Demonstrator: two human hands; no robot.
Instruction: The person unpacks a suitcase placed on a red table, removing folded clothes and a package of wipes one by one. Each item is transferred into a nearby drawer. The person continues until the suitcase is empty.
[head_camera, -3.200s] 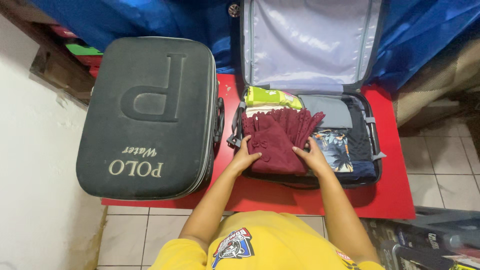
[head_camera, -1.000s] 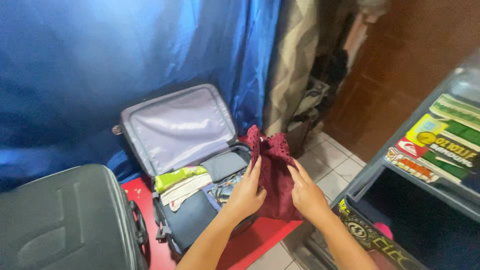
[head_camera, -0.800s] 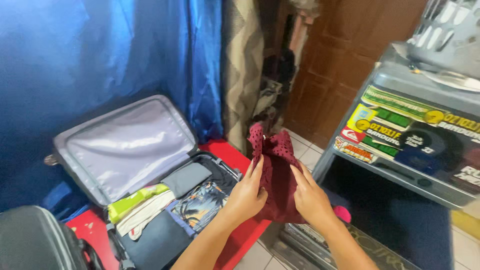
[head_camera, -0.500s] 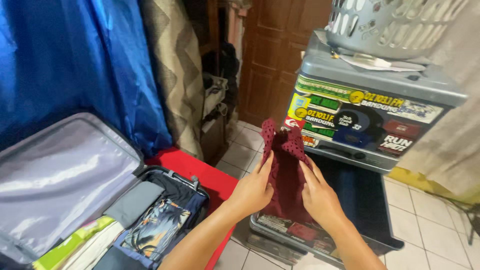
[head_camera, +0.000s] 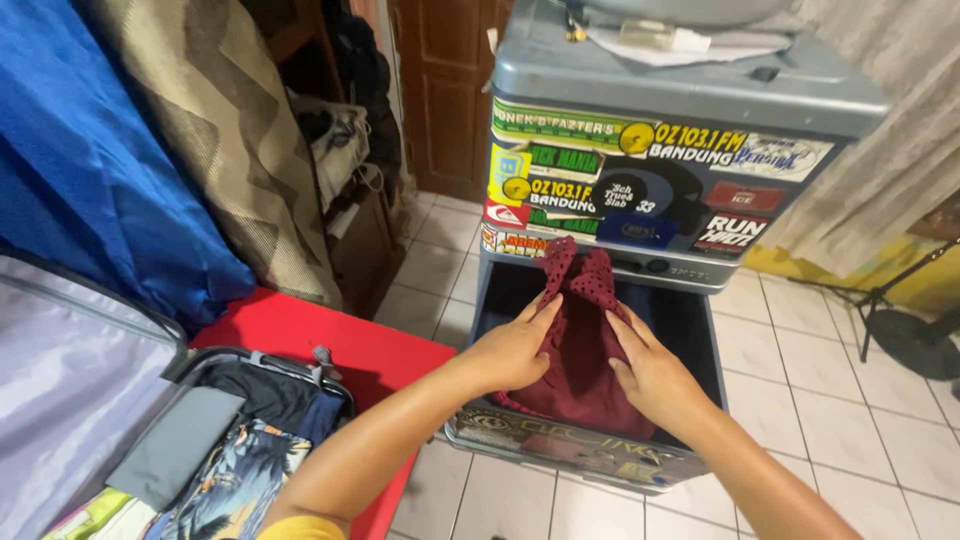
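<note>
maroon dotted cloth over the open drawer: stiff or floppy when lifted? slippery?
Likely floppy: the maroon cloth bunches and droops between the left hand and right hand. Probably light. Its folds suggest it is not slippery.

Maroon dotted cloth (head_camera: 580, 350) over grey stickered drawer (head_camera: 600, 450); left of drawer a red surface (head_camera: 330, 335), blue curtain (head_camera: 90, 170), floral shirt (head_camera: 235, 485).

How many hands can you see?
2. The left hand and the right hand press on either side of a dark red cloth over an open drawer. None seem hidden.
</note>
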